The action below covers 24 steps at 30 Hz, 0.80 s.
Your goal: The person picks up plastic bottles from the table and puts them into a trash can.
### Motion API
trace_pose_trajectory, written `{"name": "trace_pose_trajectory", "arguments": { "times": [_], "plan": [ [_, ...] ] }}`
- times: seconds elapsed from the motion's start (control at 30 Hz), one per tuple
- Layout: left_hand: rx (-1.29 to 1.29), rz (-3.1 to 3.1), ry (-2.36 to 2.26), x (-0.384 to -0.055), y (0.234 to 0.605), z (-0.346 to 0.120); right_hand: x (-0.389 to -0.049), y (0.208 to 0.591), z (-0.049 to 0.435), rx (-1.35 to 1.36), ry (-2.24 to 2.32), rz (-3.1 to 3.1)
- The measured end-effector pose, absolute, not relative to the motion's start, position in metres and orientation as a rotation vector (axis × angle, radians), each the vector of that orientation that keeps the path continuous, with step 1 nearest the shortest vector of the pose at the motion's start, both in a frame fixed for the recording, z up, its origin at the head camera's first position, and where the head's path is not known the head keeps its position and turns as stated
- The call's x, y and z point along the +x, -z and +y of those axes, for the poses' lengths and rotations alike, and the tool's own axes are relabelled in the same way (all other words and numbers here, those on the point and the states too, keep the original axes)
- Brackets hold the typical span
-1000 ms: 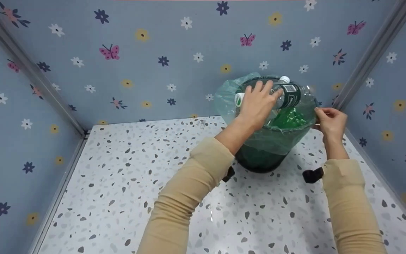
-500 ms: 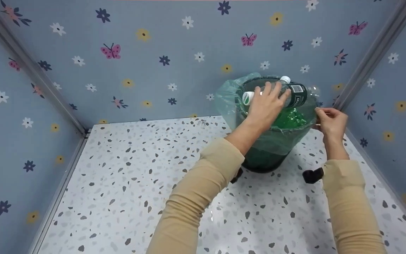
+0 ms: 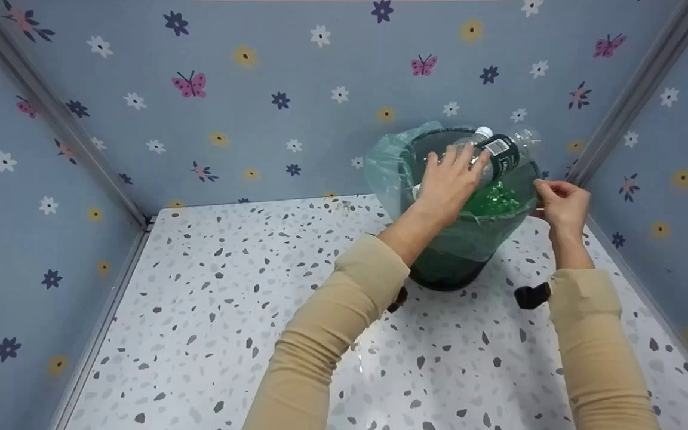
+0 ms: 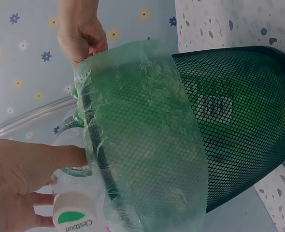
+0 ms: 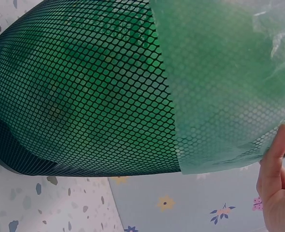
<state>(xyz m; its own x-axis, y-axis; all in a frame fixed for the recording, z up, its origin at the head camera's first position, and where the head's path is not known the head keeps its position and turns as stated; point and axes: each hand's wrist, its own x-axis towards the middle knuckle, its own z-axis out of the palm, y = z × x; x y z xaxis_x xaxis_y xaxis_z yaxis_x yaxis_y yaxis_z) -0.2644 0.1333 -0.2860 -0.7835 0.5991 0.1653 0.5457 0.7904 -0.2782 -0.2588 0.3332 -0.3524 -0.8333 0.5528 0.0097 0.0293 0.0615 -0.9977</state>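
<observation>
A black mesh trash bin (image 3: 448, 275) stands on the floor, lined with a translucent green bin bag (image 4: 142, 130) folded over its rim. At the mouth my left hand (image 3: 448, 185) grips a clear plastic bottle (image 3: 504, 156) with a dark green label, lying tilted, its base up to the right. Its white cap (image 4: 75, 212) with a green mark shows in the left wrist view. Behind it pokes the white cap of another bottle (image 3: 483, 132). My right hand (image 3: 565, 206) pinches the bag-covered rim on the right, thumb outside. Green crumpled plastic (image 3: 493, 200) is inside the bin.
The bin is close to the flowered back wall (image 3: 296, 71), near the right corner post (image 3: 636, 89). A white speckled floor (image 3: 218, 286) spreads to the left and front. Black wrist mounts (image 3: 532, 295) stick out from the sleeves.
My left hand has moved right with the bottle, then turned it so its base is raised and its cap is lower, behind the hand. The right hand stays at the rim.
</observation>
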Motion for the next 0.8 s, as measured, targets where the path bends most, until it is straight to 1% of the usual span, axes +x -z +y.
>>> {"name": "trace_pose_trajectory", "arguments": {
  "times": [0.27,0.5,0.67,0.8],
  "plan": [
    [-0.893,-2.770,-0.221,-0.263,0.290,0.125,-0.260,0.352,0.334,-0.568,-1.723,-2.071],
    [-0.908,-2.768,-0.052,-0.261,0.288,0.107,-0.256,0.353,0.334,-0.573,-1.685,-2.168],
    [-0.894,-2.690,0.170,-0.254,0.283,0.086,-0.250,0.350,0.336,-0.541,-1.662,-2.191],
    [-0.878,-2.536,0.428,-0.248,0.288,0.063,-0.241,0.347,0.335,-0.493,-1.548,-2.245]
  ]
}}
